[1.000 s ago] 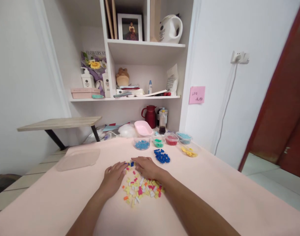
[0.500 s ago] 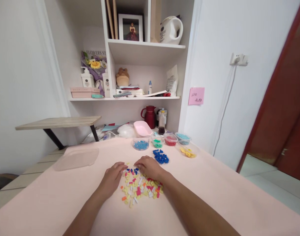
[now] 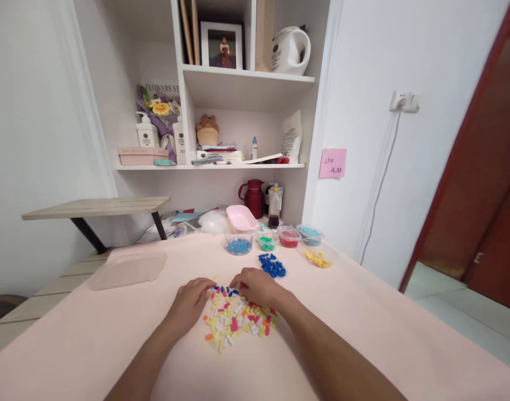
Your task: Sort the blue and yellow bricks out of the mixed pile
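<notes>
A heap of small mixed-colour bricks (image 3: 238,323), mostly yellow, red and white, lies on the pink table (image 3: 363,334) in front of me. My left hand (image 3: 190,303) rests palm down on the heap's left edge, fingers curled toward a few dark blue bricks (image 3: 226,291). My right hand (image 3: 257,287) lies on the heap's far right edge, its fingertips bent onto the same blue bricks. Whether either hand pinches a brick is hidden by the fingers.
Beyond the hands sits a loose pile of dark blue bricks (image 3: 272,265). Behind it stand clear tubs of sorted blue (image 3: 238,245), green (image 3: 265,241), red (image 3: 289,237), teal (image 3: 310,232) and yellow (image 3: 317,258) bricks. A clear lid (image 3: 127,269) lies at left. Shelves rise at the back.
Both hands have drawn slightly toward me over the heap's far edge, and a few dark blue bricks now show between the fingertips. The view has shifted a little.
</notes>
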`<state>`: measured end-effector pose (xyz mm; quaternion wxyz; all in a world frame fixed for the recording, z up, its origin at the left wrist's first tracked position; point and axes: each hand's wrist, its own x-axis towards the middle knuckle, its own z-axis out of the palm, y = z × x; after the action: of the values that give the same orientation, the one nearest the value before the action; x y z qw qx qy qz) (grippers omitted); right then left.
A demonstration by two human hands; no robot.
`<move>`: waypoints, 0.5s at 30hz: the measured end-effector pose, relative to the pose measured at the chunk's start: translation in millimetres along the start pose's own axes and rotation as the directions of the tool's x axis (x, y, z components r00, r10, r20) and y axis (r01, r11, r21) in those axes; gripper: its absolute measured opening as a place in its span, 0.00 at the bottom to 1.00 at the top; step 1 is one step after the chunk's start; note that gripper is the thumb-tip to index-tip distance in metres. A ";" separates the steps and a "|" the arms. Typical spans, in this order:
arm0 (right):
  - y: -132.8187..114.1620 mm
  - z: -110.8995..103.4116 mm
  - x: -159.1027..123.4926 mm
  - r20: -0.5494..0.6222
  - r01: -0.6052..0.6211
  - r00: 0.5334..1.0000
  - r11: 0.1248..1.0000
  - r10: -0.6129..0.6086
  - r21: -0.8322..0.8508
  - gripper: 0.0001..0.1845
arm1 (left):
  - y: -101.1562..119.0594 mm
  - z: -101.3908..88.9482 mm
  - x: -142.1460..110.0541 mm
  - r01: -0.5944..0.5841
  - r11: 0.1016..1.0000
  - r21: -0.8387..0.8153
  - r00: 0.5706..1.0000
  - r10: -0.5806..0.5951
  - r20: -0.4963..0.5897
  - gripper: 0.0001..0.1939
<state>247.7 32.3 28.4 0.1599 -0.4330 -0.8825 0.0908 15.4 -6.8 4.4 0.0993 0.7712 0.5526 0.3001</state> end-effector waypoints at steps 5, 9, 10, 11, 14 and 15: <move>2.7 0.4 1.3 0.008 -0.038 0.999 0.996 0.037 0.081 0.17 | -3.6 1.3 0.0 -0.020 0.999 -0.034 1.000 0.020 -0.001 0.16; 6.4 3.7 3.8 -0.017 -0.046 0.999 0.985 0.049 0.166 0.13 | -6.3 3.0 0.3 -0.016 0.999 -0.042 1.000 0.015 -0.009 0.16; 7.7 5.0 4.5 -0.027 -0.045 0.998 0.982 0.051 0.185 0.13 | -6.2 3.0 0.3 -0.015 0.999 -0.046 1.000 0.014 -0.011 0.16; 9.1 6.2 5.3 -0.038 -0.045 0.998 0.978 0.054 0.204 0.12 | -5.9 2.9 0.3 -0.014 0.999 -0.050 1.000 0.013 -0.012 0.16; 12.5 6.5 7.2 -0.093 -0.050 0.993 0.966 0.076 0.255 0.12 | -4.4 1.6 0.0 -0.018 0.998 -0.061 1.000 0.017 -0.016 0.16; 13.4 4.9 7.5 -0.114 -0.049 0.990 0.961 0.082 0.271 0.12 | -3.8 1.0 0.0 -0.019 0.998 -0.065 1.000 0.017 -0.018 0.16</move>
<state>251.5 46.3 21.3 0.2683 -0.4413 -0.8356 0.1872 12.9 -5.2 1.8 0.1167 0.7699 0.5365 0.3255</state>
